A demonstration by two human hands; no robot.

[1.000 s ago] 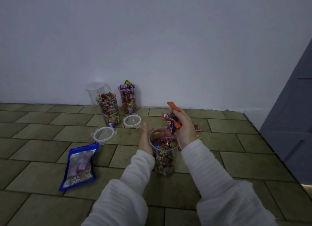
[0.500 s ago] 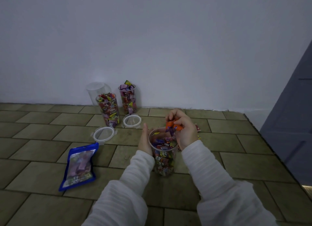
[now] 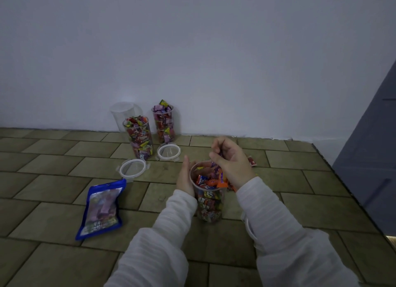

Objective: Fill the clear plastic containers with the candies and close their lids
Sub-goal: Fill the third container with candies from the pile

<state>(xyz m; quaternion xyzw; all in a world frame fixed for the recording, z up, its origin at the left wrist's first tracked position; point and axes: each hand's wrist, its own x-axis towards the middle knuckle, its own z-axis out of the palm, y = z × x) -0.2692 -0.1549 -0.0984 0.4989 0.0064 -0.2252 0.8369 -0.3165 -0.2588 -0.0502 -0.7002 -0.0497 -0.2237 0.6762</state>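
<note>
a blue candy bag (image 3: 100, 209) is lying far left, two lids (image 3: 132, 167) sitting loose beside two filled tubs (image 3: 139, 136), an empty one behind. the left hand (image 3: 185, 177) is steadying, fingers straight, the near tub (image 3: 209, 194), nearly full. the right hand (image 3: 232, 160) is pinching candies (image 3: 220, 156) over it. no lid is on yet.

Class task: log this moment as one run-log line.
step: filling | left hand: steadies near container | right hand: over its mouth, pinching candy | lids: off, on floor
</note>
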